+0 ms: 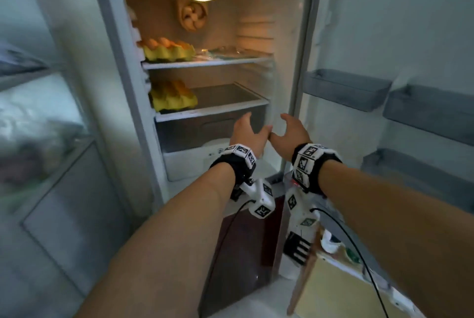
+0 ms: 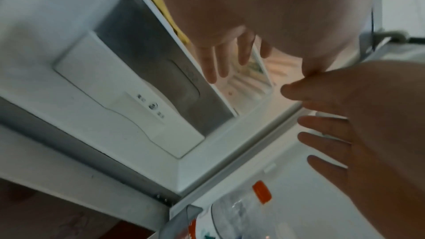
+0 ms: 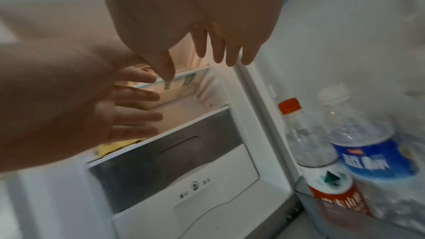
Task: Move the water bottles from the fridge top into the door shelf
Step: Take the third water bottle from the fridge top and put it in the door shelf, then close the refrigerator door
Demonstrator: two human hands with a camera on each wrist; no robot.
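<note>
Two clear water bottles stand side by side in the bottom door shelf [image 3: 340,212]: one with an orange cap and red label [image 3: 308,141], one with a white cap and blue label [image 3: 368,146]. The orange-capped bottle [image 2: 243,206] also shows in the left wrist view. In the head view my right wrist hides them. My left hand [image 1: 250,127] and right hand [image 1: 288,129] hover close together in front of the open fridge, thumbs almost touching. Both are empty with fingers spread and relaxed. The fridge top is out of view.
The fridge door stands open on the right with grey upper shelves [image 1: 346,89] and a lower one [image 1: 400,171]. Inside are yellow egg trays [image 1: 169,51] on glass shelves and a drawer [image 1: 205,130]. A cabinet [image 1: 38,125] stands on the left.
</note>
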